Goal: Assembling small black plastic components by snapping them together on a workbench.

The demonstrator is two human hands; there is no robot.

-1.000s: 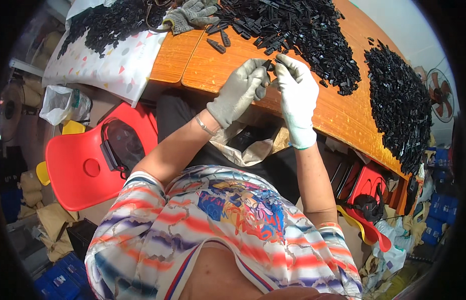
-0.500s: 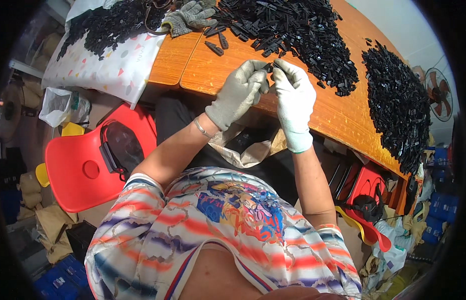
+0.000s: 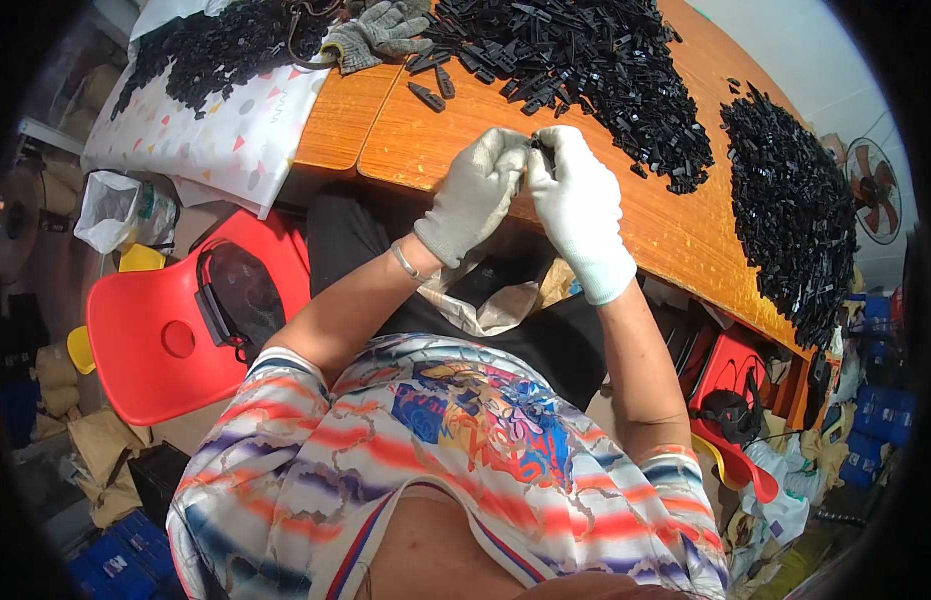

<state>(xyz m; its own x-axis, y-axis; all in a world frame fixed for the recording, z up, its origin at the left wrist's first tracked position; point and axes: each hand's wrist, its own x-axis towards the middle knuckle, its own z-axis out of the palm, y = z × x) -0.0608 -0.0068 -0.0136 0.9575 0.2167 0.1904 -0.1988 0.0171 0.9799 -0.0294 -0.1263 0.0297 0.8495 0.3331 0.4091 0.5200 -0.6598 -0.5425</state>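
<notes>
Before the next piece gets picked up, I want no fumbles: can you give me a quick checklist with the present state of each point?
1. Both hands gloved: ok, left hand and right hand wear white gloves.
2. Small black part gripped by both hands: ok, pinched between fingertips.
3. Part fully joined: cannot tell, fingers hide it.
4. Supply near: ok, pile of black parts lies just beyond the hands.
5. Bare table under the hands: ok.

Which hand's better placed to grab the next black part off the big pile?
Right, probably. The right hand sits nearer the big pile of black parts on the table. The left hand is farther; both pinch a small black part.
</notes>
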